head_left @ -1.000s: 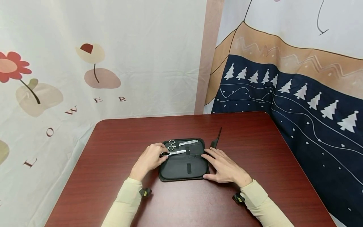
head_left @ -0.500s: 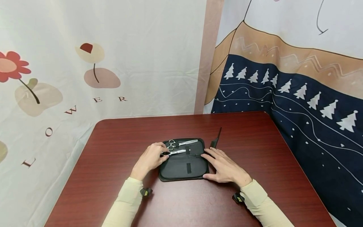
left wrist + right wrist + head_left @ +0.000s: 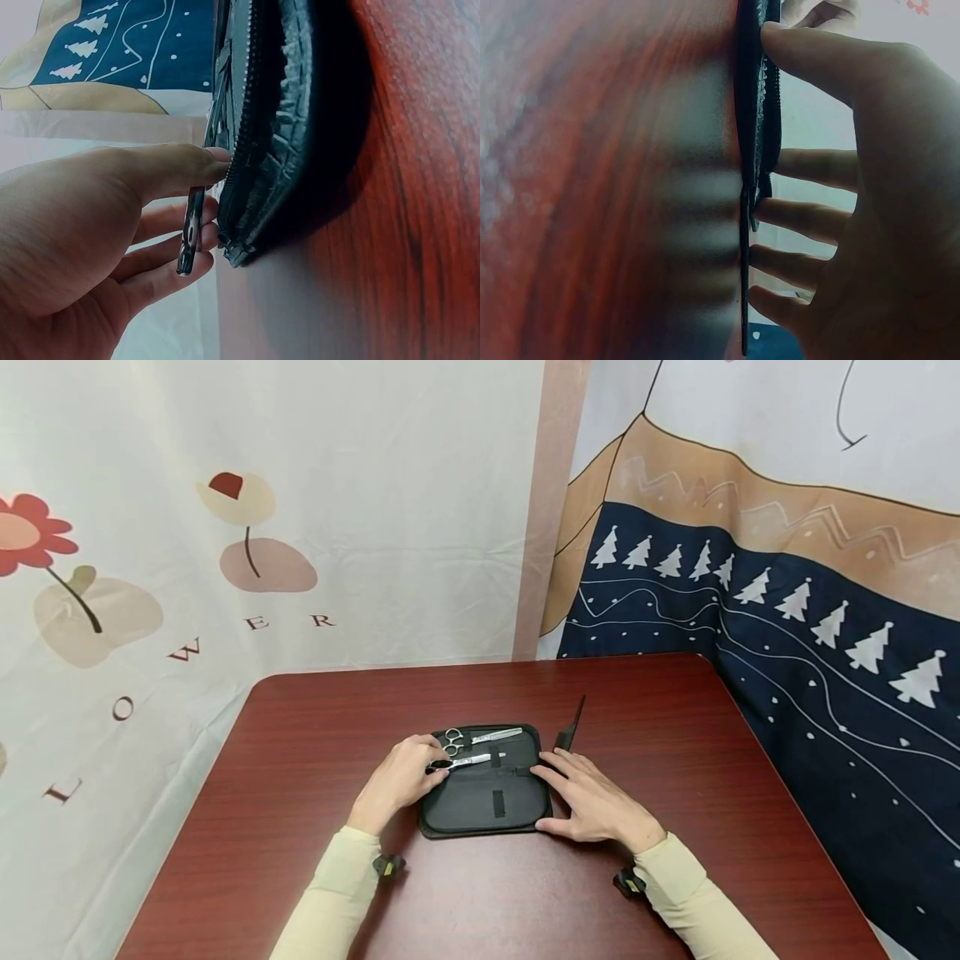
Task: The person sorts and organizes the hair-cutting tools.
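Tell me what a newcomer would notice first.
Probably the black case on the red table, where the left hand pinches scissors and another pair lies farther back. The right hand touches the case's right edge, near a comb. White printed trees stand out on navy cloth behind, at right.

Both forearms (image 3: 326,893) angle forward and inward, the left hand (image 3: 399,781) pinching between thumb and fingers, the right hand (image 3: 597,797) palm down with fingers extended and spread.

Scissors (image 3: 471,762), polished metal; case (image 3: 457,808), smooth and leather-like (crinkled along its edge); comb (image 3: 565,740), plastic-looking, matt; tabletop (image 3: 337,714), glossy wood grain; hangings (image 3: 420,485), cloth.
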`<state>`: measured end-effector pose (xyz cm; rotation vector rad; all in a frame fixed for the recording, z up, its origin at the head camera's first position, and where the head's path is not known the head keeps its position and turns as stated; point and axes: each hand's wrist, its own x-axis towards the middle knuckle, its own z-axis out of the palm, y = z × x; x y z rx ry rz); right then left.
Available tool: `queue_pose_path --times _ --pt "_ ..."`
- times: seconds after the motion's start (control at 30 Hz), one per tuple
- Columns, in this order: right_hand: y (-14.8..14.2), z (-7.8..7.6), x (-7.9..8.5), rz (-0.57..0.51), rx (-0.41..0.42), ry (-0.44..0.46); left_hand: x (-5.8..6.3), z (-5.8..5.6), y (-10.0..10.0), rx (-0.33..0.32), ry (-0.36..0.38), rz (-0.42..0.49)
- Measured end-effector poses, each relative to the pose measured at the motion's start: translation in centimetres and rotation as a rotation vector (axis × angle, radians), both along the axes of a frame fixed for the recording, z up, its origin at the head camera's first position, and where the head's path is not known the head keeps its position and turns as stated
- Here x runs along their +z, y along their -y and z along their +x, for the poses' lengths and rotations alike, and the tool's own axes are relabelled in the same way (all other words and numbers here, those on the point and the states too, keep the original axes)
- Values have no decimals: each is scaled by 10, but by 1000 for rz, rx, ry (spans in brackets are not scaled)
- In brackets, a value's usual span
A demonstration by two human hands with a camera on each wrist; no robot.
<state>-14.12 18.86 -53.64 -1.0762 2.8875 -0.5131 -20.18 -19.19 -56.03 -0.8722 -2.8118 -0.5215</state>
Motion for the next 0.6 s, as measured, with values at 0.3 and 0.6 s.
queue_pose_path --times 0.3,0.6 --pt "1 -1 0 5 6 15 21 18 9 -9 -100 37" --pt "0 -1 -1 -3 5 -20 52 39 11 44 -144 67"
